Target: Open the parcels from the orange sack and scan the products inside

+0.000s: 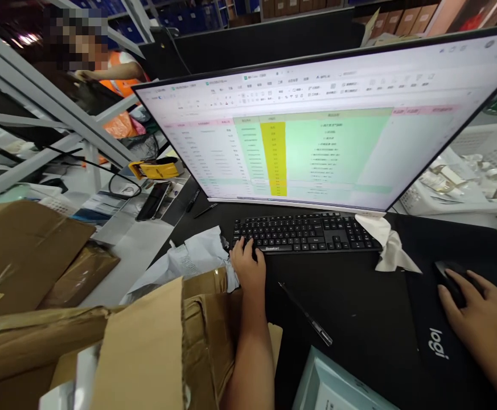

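On a dark desk (pixel 359 307), the left hand (pixel 246 263) rests on the near left corner of a black keyboard (pixel 305 233), with its bent fingers (pixel 242 245) on the keys and holding nothing. The keyboard is flat, with hard square keys, and a small word on its front edge looks like "Boston". The right hand (pixel 465 310) sits over a black computer mouse (pixel 448 282), curved close around its round back in a soft hold. The mouse lies on a black cloth mouse pad (pixel 440 336) with white letters that say "logi". A thin black pen (pixel 305 313) lies on the desk between the hands. A crumpled white tissue (pixel 391 245) touches the right end of the keyboard, and a crinkly white plastic bag (pixel 192 262) sits just beside the left hand. Rough brown cardboard boxes (pixel 141 347) fill the near left side. Past the keyboard stands a big curved computer screen (pixel 316 136) showing a table with a yellow column and a green block, but its words are too small to read. A black phone (pixel 153 200) lies to its left, and a person in an orange vest (pixel 120 80) stands farther off behind a gray metal rack (pixel 38 97).
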The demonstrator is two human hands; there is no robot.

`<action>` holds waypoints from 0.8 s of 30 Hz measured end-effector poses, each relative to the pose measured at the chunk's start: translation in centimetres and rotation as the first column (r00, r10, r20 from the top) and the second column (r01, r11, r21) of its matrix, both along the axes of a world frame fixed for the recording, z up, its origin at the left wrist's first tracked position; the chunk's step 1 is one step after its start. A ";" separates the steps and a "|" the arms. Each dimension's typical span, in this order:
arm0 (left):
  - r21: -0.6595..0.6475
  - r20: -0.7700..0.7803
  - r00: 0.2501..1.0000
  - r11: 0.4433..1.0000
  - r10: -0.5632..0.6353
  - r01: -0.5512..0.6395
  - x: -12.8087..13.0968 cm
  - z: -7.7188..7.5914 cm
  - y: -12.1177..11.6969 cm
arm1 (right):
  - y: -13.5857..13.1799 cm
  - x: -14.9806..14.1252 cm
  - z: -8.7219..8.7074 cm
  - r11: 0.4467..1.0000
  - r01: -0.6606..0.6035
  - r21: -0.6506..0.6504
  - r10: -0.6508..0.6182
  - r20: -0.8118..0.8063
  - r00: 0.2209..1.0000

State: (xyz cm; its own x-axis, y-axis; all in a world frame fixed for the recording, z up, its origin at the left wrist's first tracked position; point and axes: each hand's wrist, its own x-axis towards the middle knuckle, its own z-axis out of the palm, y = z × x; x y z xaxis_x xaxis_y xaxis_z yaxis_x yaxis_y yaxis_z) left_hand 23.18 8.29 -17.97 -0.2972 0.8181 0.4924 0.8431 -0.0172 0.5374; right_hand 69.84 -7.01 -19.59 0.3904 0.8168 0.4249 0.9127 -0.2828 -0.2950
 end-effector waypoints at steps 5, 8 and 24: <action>0.002 -0.006 1.000 1.000 -0.025 0.025 -0.2 -0.2 0.2 | -0.1 0.3 -0.4 0.999 0.040 -0.024 -0.040 -0.009 0.999; 0.004 -0.016 0.999 0.999 -0.036 0.036 -0.2 -0.2 0.3 | -0.1 0.6 -0.8 0.998 0.053 -0.017 -0.053 0.014 0.998; -0.018 -0.029 0.999 0.999 -0.031 0.030 0.1 -0.2 0.0 | -0.1 0.5 -0.4 0.998 0.055 -0.031 -0.055 0.001 0.999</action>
State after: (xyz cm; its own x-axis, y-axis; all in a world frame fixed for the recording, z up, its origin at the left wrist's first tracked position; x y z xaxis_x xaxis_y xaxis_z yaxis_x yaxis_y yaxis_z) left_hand 23.27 8.25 -18.16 -0.2576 0.8353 0.4857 0.8576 -0.0339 0.5132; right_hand 70.36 -7.11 -19.97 0.4348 0.8071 0.3994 0.8956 -0.3412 -0.2855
